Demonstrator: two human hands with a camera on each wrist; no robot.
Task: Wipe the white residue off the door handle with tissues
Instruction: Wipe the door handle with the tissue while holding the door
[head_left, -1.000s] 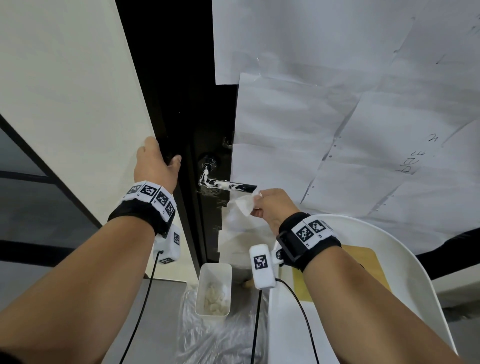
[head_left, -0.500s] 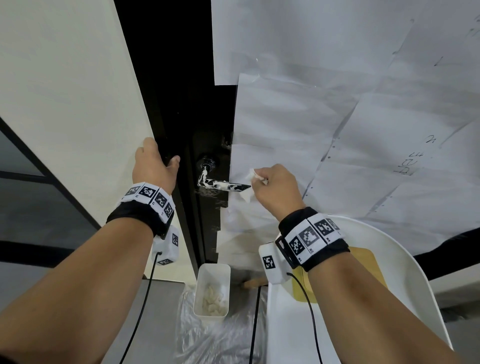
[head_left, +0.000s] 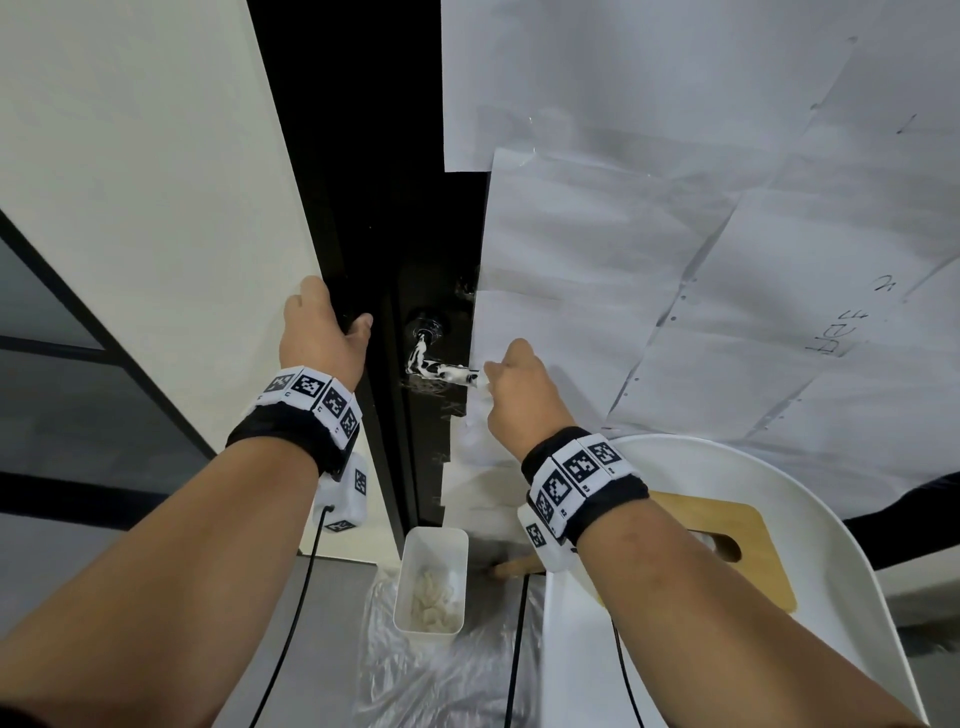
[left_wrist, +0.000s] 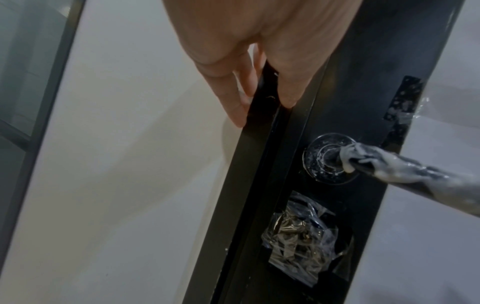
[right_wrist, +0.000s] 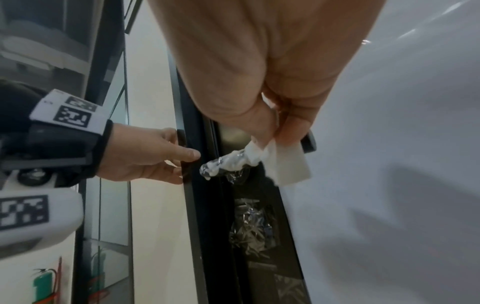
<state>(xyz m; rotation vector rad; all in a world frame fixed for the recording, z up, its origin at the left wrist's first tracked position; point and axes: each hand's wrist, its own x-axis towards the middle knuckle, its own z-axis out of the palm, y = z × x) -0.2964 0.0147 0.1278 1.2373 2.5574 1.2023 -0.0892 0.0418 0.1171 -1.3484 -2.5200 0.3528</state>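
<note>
The grey floor (head_left: 332, 623) fills the lower part of the head view. At 6 o'clock a crumpled sheet of clear plastic (head_left: 415, 680) lies spread on it. A white oblong tub (head_left: 435, 543) stands upright with its near end on the sheet, long side running from 6 to 12 o'clock, and crumpled whitish wads (head_left: 428, 597) lie inside. At 3 o'clock from the tub, just beside it, a wooden leg (head_left: 511, 570) shows. Towards 4 o'clock a white curved seat (head_left: 831, 545) stands, with a wooden board (head_left: 727, 525) behind its rim.
</note>
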